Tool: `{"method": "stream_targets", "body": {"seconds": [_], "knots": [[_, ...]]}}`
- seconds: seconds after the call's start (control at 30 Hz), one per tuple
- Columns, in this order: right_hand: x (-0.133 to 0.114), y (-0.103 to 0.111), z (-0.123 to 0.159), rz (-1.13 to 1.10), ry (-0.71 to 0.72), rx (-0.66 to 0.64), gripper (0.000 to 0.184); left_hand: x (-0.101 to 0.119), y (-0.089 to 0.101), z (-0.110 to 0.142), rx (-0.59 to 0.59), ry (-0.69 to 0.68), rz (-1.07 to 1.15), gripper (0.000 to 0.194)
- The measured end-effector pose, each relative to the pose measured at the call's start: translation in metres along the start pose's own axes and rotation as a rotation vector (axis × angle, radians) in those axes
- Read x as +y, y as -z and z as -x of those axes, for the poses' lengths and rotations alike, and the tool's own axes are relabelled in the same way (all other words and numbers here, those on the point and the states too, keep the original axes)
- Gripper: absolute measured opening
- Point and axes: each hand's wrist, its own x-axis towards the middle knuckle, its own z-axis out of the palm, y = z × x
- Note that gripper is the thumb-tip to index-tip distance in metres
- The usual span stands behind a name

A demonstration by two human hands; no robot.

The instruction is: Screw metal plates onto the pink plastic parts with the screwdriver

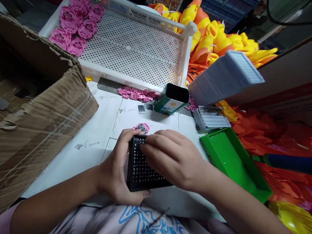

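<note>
My left hand [115, 172] grips the left side of a black tray [138, 169] dotted with rows of small shiny metal pieces, which look like screws. Over the tray's upper right part, my right hand [174, 156] is closed, fingertips pressed together against the tray's surface. Whatever lies between those fingertips is hidden. Just beyond the tray is a round pink part [145, 126] with a dark insert, partly covered by my left fingers. Two small dark plates [141, 109] lie farther off, beside a green rectangular tin [162, 105] that stands upright.
A white perforated crate [136, 45] holds pink flower-shaped parts [73, 19] at the back. An opened cardboard box [53, 120] borders the left. Small pink pieces [136, 93], a green tray [234, 159], stacked white sheets [224, 76] and yellow-orange toys [207, 32] surround the work surface.
</note>
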Motion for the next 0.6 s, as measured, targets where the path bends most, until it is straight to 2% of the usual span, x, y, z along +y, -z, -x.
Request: {"method": "stream_targets", "body": {"seconds": [0.1,0.23,0.37,0.6], "knots": [[0.007,0.008,0.014,-0.073,-0.077,0.015,0.011,0.001,0.0,-0.001,0.003,0.027,0.065,0.109],[0.013,0.011,0.034,-0.119,-0.155,-0.056,0.009,0.0,0.0,-0.001,-0.002,0.027,0.073,0.11],[0.012,0.01,0.042,-0.096,-0.161,-0.075,0.009,-0.003,-0.001,-0.001,-0.001,0.017,0.062,0.109],[0.011,0.012,0.039,-0.087,-0.138,-0.106,0.011,-0.002,0.0,-0.001,-0.004,0.019,0.064,0.109]]}}
